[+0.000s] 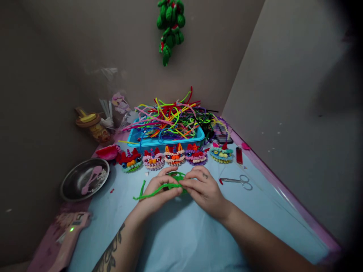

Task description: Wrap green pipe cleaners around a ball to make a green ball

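Green pipe cleaners (155,192), bent and partly coiled, are held between both hands over the front middle of the table. My left hand (159,189) pinches them with thumb and fingers, and loose ends trail out to the left across it. My right hand (202,190) meets it fingertip to fingertip, closed on the same green piece. Part of the coil lies behind the fingers, so its full shape is hidden. Just beyond the hands stands a row of several colourful pipe-cleaner animal heads, among them an orange and white one (174,155).
A blue tray (167,142) heaped with loose pipe cleaners (172,117) stands at the back. Scissors (236,181) and a red lighter (239,155) lie right. On the left are a metal bowl (68,185), a pink device (72,236) and a lidded cup (95,126). Green ornaments (170,28) hang above.
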`<state>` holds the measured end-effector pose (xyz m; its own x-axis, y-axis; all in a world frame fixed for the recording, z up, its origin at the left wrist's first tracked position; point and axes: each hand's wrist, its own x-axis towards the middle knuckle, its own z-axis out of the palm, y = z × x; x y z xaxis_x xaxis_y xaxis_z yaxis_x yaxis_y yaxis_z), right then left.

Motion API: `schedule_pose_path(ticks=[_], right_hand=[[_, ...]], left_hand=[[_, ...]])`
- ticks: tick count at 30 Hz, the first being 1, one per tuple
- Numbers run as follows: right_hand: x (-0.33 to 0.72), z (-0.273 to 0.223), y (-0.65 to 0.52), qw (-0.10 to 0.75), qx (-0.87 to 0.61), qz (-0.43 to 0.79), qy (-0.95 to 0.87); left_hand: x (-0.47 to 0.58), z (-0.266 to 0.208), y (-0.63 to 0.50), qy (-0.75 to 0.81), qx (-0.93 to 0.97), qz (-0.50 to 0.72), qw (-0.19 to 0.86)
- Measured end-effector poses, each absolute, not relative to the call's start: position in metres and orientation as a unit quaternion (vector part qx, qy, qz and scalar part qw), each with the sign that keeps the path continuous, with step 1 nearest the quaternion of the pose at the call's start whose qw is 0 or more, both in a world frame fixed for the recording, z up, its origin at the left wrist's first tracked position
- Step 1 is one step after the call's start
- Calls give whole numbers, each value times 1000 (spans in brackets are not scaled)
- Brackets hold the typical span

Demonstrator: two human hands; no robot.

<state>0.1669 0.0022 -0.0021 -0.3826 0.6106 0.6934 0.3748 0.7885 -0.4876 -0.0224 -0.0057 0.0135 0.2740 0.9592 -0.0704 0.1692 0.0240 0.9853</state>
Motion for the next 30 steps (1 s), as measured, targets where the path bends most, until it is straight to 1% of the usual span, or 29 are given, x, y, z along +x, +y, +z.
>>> schedule_pose_path(ticks=[4, 9, 13, 18, 22, 24, 28, 30], right_hand=[[167, -1, 4, 425, -308, 119, -843], [164, -3, 2, 367, -330, 73, -867], [162, -7, 3, 333, -348, 67, -874], [161, -8, 7, 296, -371, 130, -871], [162, -7, 9, 285, -375, 162, -867], [163, -6, 10, 296, -377, 193, -856], [166, -4, 13, 329, -384, 282, -815], [166, -3, 13, 332, -389, 307, -803]], left_hand=[[-22, 14, -6, 482, 588, 369, 534], [-20, 12, -5, 486, 589, 365, 533], [-20, 7, -4, 494, 629, 356, 484], [-20, -3, -1, 489, 707, 342, 378], [-21, -5, 0, 467, 744, 336, 340], [-21, -4, 0, 467, 741, 333, 349], [-22, -2, 2, 467, 711, 337, 403], [-23, -1, 2, 464, 702, 335, 424]])
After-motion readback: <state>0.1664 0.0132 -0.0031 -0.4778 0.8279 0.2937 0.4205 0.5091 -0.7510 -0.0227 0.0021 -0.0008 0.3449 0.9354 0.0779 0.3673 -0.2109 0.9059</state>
